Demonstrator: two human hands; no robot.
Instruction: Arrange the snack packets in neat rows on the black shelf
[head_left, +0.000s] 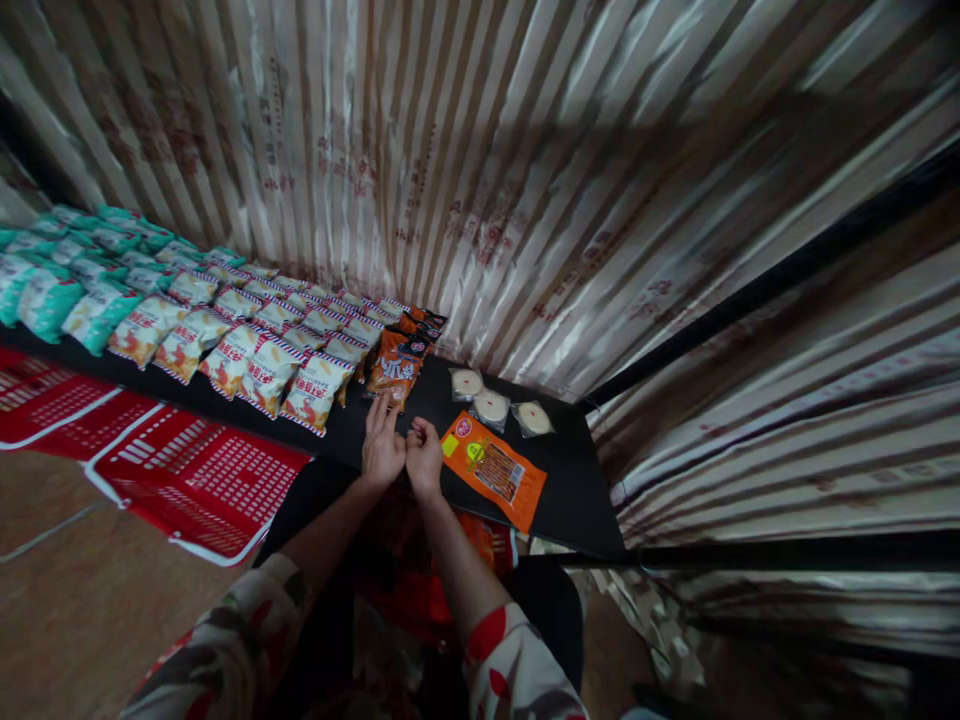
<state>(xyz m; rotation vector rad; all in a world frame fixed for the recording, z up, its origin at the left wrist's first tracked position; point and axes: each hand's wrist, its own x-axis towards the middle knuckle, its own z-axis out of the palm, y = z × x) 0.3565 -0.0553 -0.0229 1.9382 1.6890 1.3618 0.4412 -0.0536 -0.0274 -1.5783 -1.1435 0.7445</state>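
Observation:
My left hand (382, 445) lies on the black shelf (577, 500) with its fingers stretched toward an orange-brown snack bag (394, 372). Touching it on the right, my right hand (424, 456) is curled into a loose fist; I cannot make out anything in it. A flat orange packet (493, 470) lies on the shelf just right of my right hand. Three small clear packs with round white cakes (491, 405) sit behind the packet.
Rows of white-and-orange snack bags (262, 345) and teal bags (67, 280) fill the shelf to the left. Red plastic baskets (202, 470) lie on the floor below. A striped satin curtain (525, 200) hangs behind and to the right.

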